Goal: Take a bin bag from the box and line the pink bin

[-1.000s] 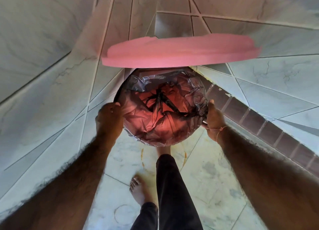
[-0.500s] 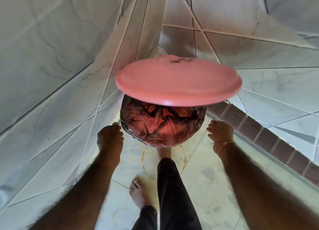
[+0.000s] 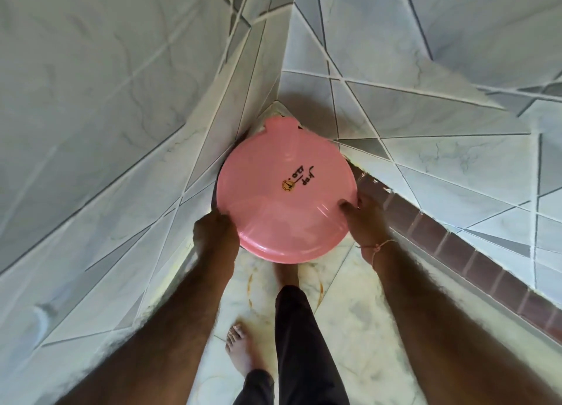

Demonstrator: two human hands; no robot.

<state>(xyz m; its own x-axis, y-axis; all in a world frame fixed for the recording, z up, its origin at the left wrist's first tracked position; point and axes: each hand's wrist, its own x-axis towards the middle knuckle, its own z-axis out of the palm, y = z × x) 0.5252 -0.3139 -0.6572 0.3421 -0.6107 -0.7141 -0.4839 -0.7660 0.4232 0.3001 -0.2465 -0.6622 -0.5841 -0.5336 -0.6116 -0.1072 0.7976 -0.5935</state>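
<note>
Bin: pink bin (image 3: 213, 191) in the tiled corner, almost wholly hidden under its lid (image 3: 286, 191); only a dark sliver shows at the lid's 9 o'clock.
Bag: not visible now (lid covers the mouth).
Left hand (image 3: 216, 233): fingers curled at the lid's 8 o'clock edge; whether gripping or only pressing, cannot tell.
Right hand (image 3: 363, 219): fingers spread flat at 4 o'clock, thumb on top of the rim.
Handling: lid looks light, stiff, smooth plastic; best held at opposite rim edges. The bag would be thin and slippery.
Change: half a second ago the lid hovered tilted above the lined mouth, hands apart; now it sits closed.
</note>
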